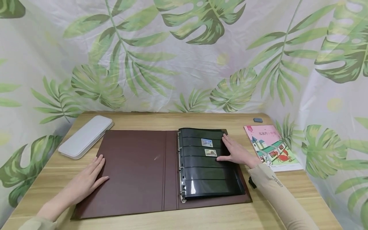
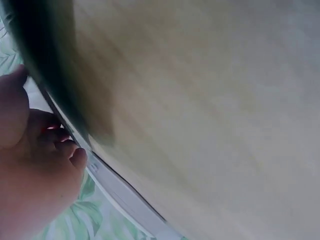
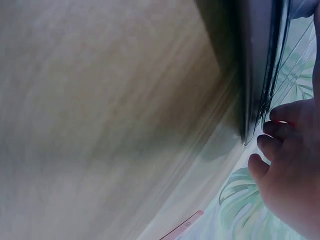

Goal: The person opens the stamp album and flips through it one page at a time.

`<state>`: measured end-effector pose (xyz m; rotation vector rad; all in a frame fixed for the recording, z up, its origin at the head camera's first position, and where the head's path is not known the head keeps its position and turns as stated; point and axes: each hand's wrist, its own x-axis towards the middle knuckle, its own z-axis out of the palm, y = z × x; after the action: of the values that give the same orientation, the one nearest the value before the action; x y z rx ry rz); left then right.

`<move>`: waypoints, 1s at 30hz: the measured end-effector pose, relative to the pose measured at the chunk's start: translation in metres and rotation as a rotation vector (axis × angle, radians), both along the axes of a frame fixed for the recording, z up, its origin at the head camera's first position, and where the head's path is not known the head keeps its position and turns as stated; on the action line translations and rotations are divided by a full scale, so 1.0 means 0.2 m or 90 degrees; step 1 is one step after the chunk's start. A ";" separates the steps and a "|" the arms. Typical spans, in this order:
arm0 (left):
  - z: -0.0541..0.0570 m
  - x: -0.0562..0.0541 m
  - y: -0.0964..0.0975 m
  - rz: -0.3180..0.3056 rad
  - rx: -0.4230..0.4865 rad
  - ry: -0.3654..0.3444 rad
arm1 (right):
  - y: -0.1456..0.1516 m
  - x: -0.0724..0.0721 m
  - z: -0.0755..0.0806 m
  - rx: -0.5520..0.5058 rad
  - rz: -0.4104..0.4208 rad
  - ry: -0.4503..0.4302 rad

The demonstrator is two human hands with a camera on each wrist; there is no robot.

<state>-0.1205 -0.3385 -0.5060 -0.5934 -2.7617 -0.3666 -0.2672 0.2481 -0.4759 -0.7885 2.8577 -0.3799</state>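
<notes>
A dark brown ring binder point(image 1: 135, 169) lies spread on the wooden table, its metal rings along the middle. On its right side sit black pocket pages point(image 1: 212, 172) with two small postage stamps point(image 1: 210, 152) in the upper strips. My left hand point(image 1: 84, 182) rests on the left edge of the cover with fingers extended. Fingers straight and thumb spread, my right hand point(image 1: 237, 151) touches the right edge of the pages, beside the stamps. In the right wrist view, the right hand point(image 3: 290, 155) shows close to the binder's edge.
A white case point(image 1: 86, 135) stands at the back left, overlapping the binder's corner in the head view. To the right lies a pink picture book point(image 1: 273, 148) with a crab on it. A small blue-grey eraser-like block point(image 1: 257, 120) sits behind it. Leaf-patterned cloth point(image 1: 184, 64) hangs behind the table.
</notes>
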 end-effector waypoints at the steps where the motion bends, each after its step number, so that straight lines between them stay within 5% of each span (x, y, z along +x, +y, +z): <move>1: 0.00 0.00 0.00 0.004 0.002 -0.015 | 0.00 0.00 0.00 0.002 -0.002 -0.002; 14: 0.02 -0.02 0.01 -0.010 -0.029 -0.084 | -0.04 -0.01 0.01 0.024 0.001 -0.046; 22: 0.02 -0.02 0.01 -0.005 -0.024 -0.104 | -0.08 0.01 0.06 -0.039 0.012 -0.111; 26: 0.02 -0.02 0.01 0.000 -0.020 -0.108 | -0.10 0.02 0.06 -0.077 0.020 -0.079; 30: 0.02 -0.02 0.01 -0.005 -0.025 -0.097 | -0.10 0.01 0.05 -0.106 -0.027 -0.051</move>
<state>-0.1248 -0.3355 -0.5029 -0.6088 -2.9189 -0.3733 -0.2645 0.2285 -0.4660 -0.7228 2.7989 -0.6479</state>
